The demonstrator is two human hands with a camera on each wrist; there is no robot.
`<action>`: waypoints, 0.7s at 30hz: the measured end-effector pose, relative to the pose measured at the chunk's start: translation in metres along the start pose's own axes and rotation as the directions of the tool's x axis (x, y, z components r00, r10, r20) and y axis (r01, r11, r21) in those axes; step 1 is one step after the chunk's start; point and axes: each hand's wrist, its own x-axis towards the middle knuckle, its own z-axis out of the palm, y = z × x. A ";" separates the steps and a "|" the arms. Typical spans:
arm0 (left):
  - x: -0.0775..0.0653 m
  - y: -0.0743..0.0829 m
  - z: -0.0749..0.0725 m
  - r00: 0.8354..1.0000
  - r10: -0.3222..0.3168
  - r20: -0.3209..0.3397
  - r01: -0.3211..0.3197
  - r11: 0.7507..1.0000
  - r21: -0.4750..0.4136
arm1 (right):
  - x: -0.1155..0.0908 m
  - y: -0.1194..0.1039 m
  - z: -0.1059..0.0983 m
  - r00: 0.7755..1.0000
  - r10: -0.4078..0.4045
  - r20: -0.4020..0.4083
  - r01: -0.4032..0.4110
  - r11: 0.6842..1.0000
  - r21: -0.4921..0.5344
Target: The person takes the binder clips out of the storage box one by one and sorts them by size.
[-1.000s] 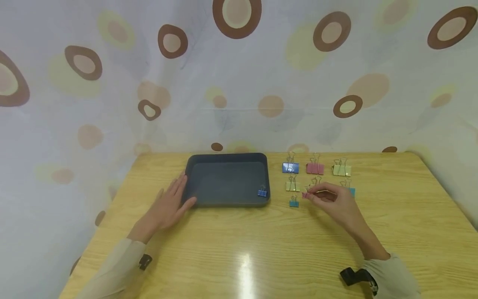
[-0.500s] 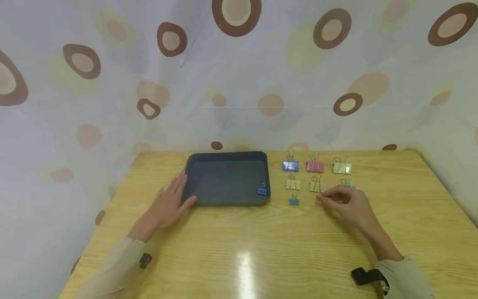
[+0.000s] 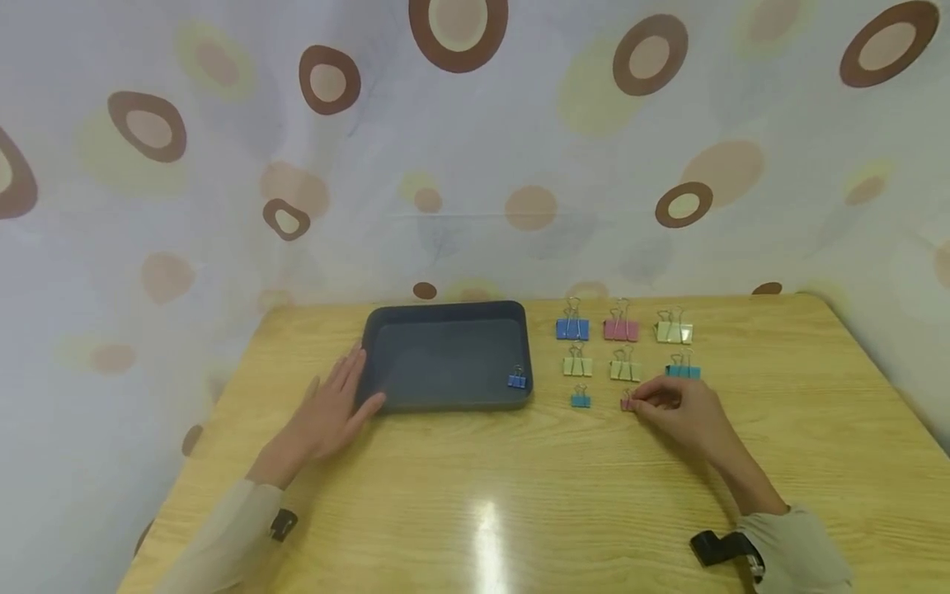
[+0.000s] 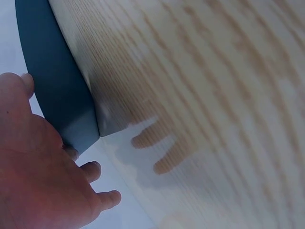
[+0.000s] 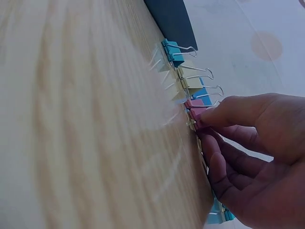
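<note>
My right hand (image 3: 683, 412) pinches a small pink binder clip (image 5: 196, 112) between thumb and fingers, low at the tabletop in the front row of clips. Left of it stands a small teal binder clip (image 3: 580, 401). Behind are two pale yellow clips (image 3: 577, 366) and a teal clip (image 3: 684, 371) near my knuckles. My left hand (image 3: 324, 417) lies with fingers extended against the left side of a dark grey tray (image 3: 445, 404), thumb at its front corner. In the left wrist view the fingers touch the tray's outer wall (image 4: 57, 71). A small blue binder clip (image 3: 516, 379) sits in the tray's front right corner.
The back row holds a large blue clip (image 3: 572, 330), a large pink clip (image 3: 621, 330) and a large pale yellow clip (image 3: 674, 332). A patterned curtain (image 3: 475, 165) hangs behind the wooden table (image 3: 416, 495).
My right hand has moved the small pink clip right from beside the small teal one and down to the tabletop. The left hand stays at the tray. The head view has shifted slightly.
</note>
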 end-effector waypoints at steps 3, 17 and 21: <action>0.001 0.000 -0.001 1.000 0.002 0.005 -0.002 1.000 0.001 | 0.000 0.000 0.000 1.000 0.002 0.002 -0.002 1.000 -0.021; 0.000 -0.003 -0.001 1.000 -0.002 -0.003 0.002 1.000 0.008 | 0.000 -0.002 -0.002 0.999 0.034 0.024 -0.034 0.999 -0.006; 0.001 -0.002 0.000 1.000 0.002 -0.007 -0.002 1.000 0.006 | -0.002 -0.005 -0.008 0.999 0.031 -0.035 -0.032 0.999 -0.033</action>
